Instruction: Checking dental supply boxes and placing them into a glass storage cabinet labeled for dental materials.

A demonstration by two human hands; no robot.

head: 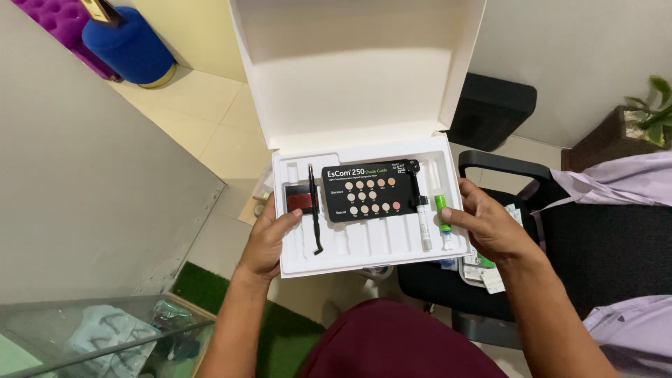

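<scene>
I hold an open white kit box (378,262) in front of me, its lid (353,70) tipped up and away. My left hand (269,238) grips the box's left edge with the thumb on the tray. My right hand (490,225) grips the right edge, thumb resting beside a green-banded syringe (442,210). The moulded tray carries a black card (371,192) with rows of round tan colour samples, a thin black hooked tool (314,213), a small dark red-topped block (299,201) and a white syringe with a black tip (423,217).
A black chair (595,245) stands under the box at right, with small packets (483,269) on its seat. A lilac sleeve (616,183) of another person shows at far right. A glass shelf (105,329) lies bottom left, green matting (203,287) below, a potted plant (647,115) at right.
</scene>
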